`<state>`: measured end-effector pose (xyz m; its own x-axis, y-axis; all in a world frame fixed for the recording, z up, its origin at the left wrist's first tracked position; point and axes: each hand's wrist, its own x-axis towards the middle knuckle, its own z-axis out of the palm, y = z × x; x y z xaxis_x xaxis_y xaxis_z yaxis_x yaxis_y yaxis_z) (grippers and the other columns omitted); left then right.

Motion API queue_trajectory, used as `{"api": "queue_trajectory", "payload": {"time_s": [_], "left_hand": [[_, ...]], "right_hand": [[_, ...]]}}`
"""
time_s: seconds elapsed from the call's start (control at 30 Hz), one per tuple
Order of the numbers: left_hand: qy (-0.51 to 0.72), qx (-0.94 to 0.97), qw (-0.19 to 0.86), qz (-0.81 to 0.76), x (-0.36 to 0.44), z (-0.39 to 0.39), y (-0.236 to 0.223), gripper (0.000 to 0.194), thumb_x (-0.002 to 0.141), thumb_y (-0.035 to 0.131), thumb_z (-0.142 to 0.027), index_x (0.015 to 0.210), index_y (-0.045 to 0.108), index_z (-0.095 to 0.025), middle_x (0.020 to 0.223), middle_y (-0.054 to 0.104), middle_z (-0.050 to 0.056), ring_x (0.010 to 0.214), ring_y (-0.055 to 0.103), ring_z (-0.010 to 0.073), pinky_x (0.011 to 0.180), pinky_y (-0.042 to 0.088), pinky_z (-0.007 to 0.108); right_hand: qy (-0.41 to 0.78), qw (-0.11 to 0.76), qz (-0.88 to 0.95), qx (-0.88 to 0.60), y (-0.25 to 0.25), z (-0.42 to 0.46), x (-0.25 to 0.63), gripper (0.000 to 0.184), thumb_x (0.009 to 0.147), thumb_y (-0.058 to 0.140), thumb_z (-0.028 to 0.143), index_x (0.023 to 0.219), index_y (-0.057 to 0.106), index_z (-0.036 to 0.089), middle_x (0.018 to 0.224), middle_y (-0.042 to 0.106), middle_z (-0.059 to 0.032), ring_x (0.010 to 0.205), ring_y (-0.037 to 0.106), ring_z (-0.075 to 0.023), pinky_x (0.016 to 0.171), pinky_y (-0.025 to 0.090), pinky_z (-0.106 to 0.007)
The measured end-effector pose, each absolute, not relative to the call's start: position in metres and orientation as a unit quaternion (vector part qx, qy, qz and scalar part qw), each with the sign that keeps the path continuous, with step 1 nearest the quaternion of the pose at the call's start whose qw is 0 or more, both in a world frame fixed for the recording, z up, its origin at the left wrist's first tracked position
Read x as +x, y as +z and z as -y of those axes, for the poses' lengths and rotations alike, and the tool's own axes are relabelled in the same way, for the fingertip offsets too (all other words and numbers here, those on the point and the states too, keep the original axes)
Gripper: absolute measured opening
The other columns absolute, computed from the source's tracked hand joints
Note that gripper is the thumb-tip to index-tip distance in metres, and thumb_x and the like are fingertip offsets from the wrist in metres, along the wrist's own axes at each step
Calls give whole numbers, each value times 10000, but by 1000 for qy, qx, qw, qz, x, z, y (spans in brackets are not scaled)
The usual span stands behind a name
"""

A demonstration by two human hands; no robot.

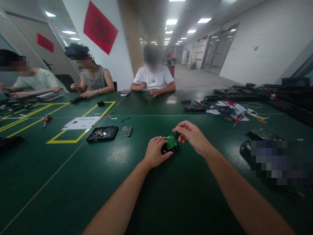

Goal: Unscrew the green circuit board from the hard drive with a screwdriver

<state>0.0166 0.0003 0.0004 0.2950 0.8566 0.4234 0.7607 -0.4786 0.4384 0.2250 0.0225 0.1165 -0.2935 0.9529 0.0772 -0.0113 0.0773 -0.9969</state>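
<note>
Green on its black housing (166, 149), a circuit board (171, 143) lies on the tabletop (114, 186), clasped by the fingers of the left hand (155, 151), while those of the right hand (192, 135) pinch a small dark piece (177, 133) near its edge.

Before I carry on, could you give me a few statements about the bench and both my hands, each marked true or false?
1. The left hand is on the left side of the black device. True.
2. The right hand lies flat on the table. False: its fingers are pinched together by the device's far right corner, around a small dark item.
3. The black casing lies to the left of the loose circuit board. True.
4. The board on the black device is bright red. False: that board is green.
5. Yellow tape marks outlines on the left part of the table. True.
</note>
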Motion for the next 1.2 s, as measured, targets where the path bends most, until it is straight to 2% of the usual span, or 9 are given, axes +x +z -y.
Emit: {"api": "queue_trajectory", "payload": {"time_s": [0.13, 0.27, 0.33, 0.43, 0.57, 0.67, 0.77, 1.0, 1.2], "left_hand": [[316, 800, 75, -505, 17, 0, -1, 497, 831, 789, -534, 1242, 672, -280, 1393, 653, 58, 1345, 537, 332, 1162, 379, 543], [315, 800, 75, -505, 17, 0, 0, 500, 833, 790, -531, 1247, 673, -278, 1392, 654, 60, 1353, 533, 334, 1168, 373, 546], [314, 800, 76, -506, 17, 0, 0, 496, 834, 790, -527, 1248, 674, -280, 1391, 654, 61, 1356, 531, 338, 1167, 373, 551], [311, 801, 77, -506, 16, 0, 1, 502, 831, 792, -527, 1253, 674, -281, 1394, 653, 62, 1355, 532, 342, 1164, 375, 557], [315, 801, 74, -504, 17, -1, 0, 502, 832, 789, -536, 1247, 674, -279, 1390, 657, 57, 1350, 535, 335, 1167, 376, 548], [320, 802, 72, -500, 17, -2, -2, 494, 832, 786, -542, 1234, 675, -277, 1381, 662, 57, 1340, 542, 329, 1167, 376, 543], [323, 801, 70, -500, 17, -3, -4, 496, 827, 790, -536, 1233, 673, -277, 1380, 663, 58, 1336, 546, 331, 1164, 377, 545], [318, 806, 71, -494, 16, -4, -5, 506, 827, 793, -526, 1261, 671, -297, 1379, 661, 53, 1337, 544, 329, 1161, 378, 552], [307, 808, 66, -498, 15, -5, -8, 511, 828, 790, -522, 1267, 669, -289, 1382, 658, 64, 1335, 542, 338, 1150, 387, 569]], "right_hand": [[518, 420, 631, -396, 119, -21, 227, 185, 899, 706, 379, 951, 714, 202, 827, 671, -9, 612, 552, -105, 523, 389, -238], [532, 399, 634, -394, 117, -21, 227, 283, 940, 664, 434, 1092, 750, 211, 706, 594, 10, 580, 523, -116, 483, 349, -240], [544, 412, 621, -385, 116, -22, 226, 291, 936, 674, 424, 1132, 729, 216, 802, 657, -12, 603, 567, -120, 495, 383, -246], [546, 440, 601, -383, 116, -23, 226, 203, 910, 693, 362, 1044, 707, 210, 1044, 727, -57, 661, 621, -121, 542, 441, -258], [546, 415, 616, -388, 117, -24, 228, 161, 911, 636, 308, 979, 737, 202, 1077, 746, -67, 634, 573, -108, 522, 413, -252], [571, 381, 624, -374, 114, -25, 227, 232, 929, 620, 341, 1054, 761, 206, 882, 719, -50, 603, 541, -118, 470, 356, -244], [584, 396, 603, -372, 111, -24, 225, 274, 952, 612, 388, 1118, 734, 207, 614, 562, 19, 546, 512, -125, 459, 349, -235], [641, 393, 559, -350, 114, -18, 224, 200, 889, 708, 344, 1000, 593, 223, 873, 664, -1, 625, 654, -142, 490, 451, -243], [604, 387, 602, -352, 114, -22, 226, 137, 903, 657, 325, 978, 685, 214, 919, 691, -31, 636, 606, -118, 514, 428, -238]]}}
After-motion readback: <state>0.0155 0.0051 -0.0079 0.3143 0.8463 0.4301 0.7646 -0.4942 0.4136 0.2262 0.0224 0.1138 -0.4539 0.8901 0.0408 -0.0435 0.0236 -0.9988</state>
